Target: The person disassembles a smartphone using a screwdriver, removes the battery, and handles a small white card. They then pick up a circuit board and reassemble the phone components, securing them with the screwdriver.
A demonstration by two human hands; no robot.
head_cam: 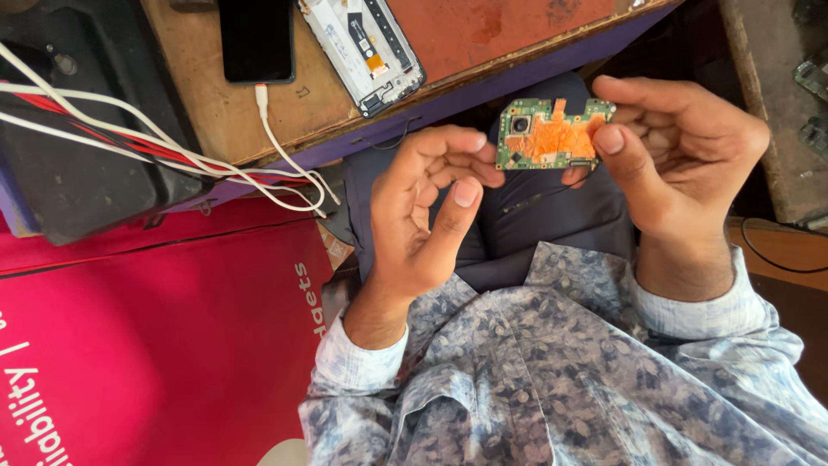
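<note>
Two hands work over our lap: right hand [681, 147] pinches the board [554, 134] by its edge, left hand [431, 207] curls loosely empty beside it, so a slackened pinch could drop it.

The right edge of the green circuit board [552, 134] is covered by the thumb and fingertips of the right hand [681, 164], so that end of the board cannot be read. Its small components are too fine to identify.

The black phone [256, 39] is cut off by the top edge. The opened phone frame [366, 47] beside it is likewise cropped at the top.

The white cable [276, 147] runs out of view at the left edge.

The metal parts [812, 78] at the right edge are cropped and blurred; they are possibly brackets.

The left hand [427, 216] hides part of the lap beneath it.
</note>
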